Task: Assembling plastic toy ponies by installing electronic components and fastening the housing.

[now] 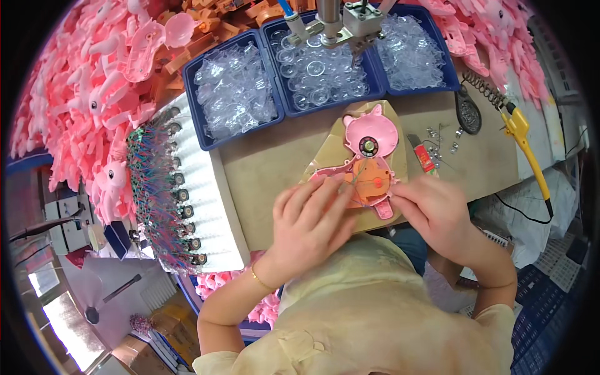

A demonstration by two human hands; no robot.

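A pink toy half-shell [373,127] with a round head and body lies hollow side up on a tan, board-like holder [337,140]. A round speaker-like part [369,147] sits in the head, and an orange box [373,180] with a pink round piece lies in the body. Thin wires run over the orange box. My left hand [310,219] rests across the shell's left side, fingers stretched out, fingertips near the wires. At the right edge of the body, my right hand [437,215] is closed in a pinch; what it pinches is hidden.
Blue bins [273,69] of clear plastic parts stand behind, under a metal machine head [337,25]. Wired speakers [181,194] line a white foam tray [212,206] at left. Pink shells [87,81] pile up beyond. Right: loose metal bits [437,140], red-labelled item [425,159], yellow-handled soldering iron [519,128].
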